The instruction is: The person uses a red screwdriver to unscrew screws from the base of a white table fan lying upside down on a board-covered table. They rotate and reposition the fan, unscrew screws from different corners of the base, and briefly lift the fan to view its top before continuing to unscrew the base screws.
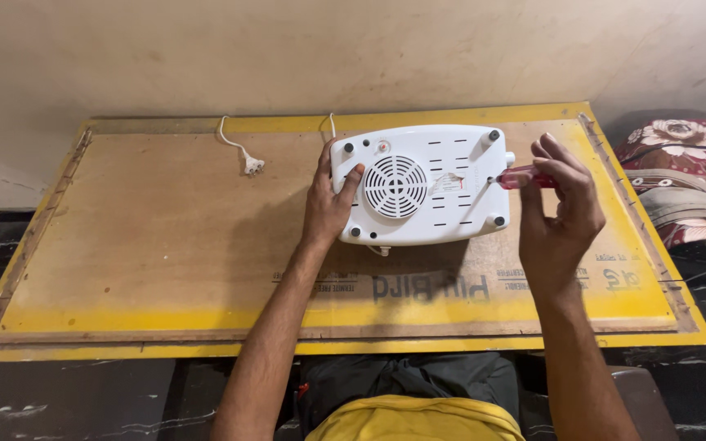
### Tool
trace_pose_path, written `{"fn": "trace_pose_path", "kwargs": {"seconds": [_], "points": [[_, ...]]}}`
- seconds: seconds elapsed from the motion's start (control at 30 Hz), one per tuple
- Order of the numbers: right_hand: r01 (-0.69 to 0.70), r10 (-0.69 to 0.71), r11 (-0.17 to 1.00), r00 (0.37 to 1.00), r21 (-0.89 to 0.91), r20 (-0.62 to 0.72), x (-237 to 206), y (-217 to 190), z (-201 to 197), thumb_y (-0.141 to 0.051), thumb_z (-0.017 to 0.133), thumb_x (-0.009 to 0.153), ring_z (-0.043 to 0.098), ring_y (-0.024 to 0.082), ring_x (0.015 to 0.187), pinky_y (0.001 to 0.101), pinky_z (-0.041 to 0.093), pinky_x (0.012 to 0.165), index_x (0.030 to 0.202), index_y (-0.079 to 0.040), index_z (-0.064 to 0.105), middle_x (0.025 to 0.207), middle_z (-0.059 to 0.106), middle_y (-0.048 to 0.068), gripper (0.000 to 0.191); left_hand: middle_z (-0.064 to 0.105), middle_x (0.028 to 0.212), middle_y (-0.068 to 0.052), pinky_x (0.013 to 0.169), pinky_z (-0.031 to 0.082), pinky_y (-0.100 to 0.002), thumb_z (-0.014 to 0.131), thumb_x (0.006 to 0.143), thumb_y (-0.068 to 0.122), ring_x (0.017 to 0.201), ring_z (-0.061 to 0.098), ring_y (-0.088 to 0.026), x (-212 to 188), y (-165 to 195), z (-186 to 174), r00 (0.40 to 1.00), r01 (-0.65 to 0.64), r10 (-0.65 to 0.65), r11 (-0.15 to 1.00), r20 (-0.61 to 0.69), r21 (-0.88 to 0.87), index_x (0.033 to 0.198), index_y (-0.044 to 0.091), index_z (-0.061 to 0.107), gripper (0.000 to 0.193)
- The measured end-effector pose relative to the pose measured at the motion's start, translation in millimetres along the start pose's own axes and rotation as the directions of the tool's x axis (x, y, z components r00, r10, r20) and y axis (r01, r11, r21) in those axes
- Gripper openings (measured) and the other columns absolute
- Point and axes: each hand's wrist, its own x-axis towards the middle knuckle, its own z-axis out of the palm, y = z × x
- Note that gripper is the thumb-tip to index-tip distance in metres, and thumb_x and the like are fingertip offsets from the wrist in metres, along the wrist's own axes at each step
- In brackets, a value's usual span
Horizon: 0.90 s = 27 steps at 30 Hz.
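The white appliance (420,184) lies base-up on the table (165,237), near its far edge. My left hand (330,200) rests on its left end, fingers spread, thumb beside the round vent grille (395,186). My right hand (561,208) pinches the red-handled screwdriver (525,177) between thumb and fingertips. Its long axis runs roughly level, left to right, tip pointing left at the appliance's right side. The right hand is nearer that point. A white plug (252,166) lies well apart to the left.

Both forearms are bare, with no sleeves, watch or rings showing. A yellow shirt (414,418) covers the belly, and dark grey trousers (406,377) cover the lap.
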Motion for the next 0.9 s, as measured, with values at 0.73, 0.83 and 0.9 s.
{"fn": "trace_pose_path", "kwargs": {"seconds": [0.73,0.83,0.9], "points": [[-0.057,0.061,0.997,0.995,0.049,-0.081,-19,-44,-64,0.006,0.059,0.122,0.068,0.026,0.116,0.0349,0.059,0.108,0.148,0.005,0.047,0.127,0.064,0.018,0.029,0.064,0.143,-0.017,0.106,0.053,-0.040,0.064,0.099,0.049,0.132,0.065,-0.029,-4,9,6,1.000,-0.003,0.003,1.000,-0.014,-0.009,0.155,0.010,0.041,0.072],[-0.093,0.103,0.988,0.992,0.127,-0.073,-38,-54,-57,0.001,0.059,0.123,0.069,0.029,0.115,0.0372,0.060,0.109,0.147,0.005,0.043,0.127,0.064,0.019,0.030,0.060,0.147,-0.018,0.108,0.052,-0.041,0.064,0.100,0.049,0.135,0.062,-0.031,-5,8,7,0.999,-0.030,0.030,0.999,-0.022,0.019,0.156,0.010,0.040,0.072],[-0.088,0.098,0.981,0.994,0.172,-0.053,-47,-59,-44,-0.002,0.063,0.123,0.069,0.030,0.115,0.0385,0.061,0.108,0.144,0.004,0.043,0.126,0.064,0.020,0.030,0.059,0.149,-0.019,0.108,0.052,-0.042,0.064,0.100,0.049,0.136,0.060,-0.031,-4,8,7,0.999,-0.035,0.036,0.999,-0.026,0.030,0.156,0.009,0.039,0.073]]}}
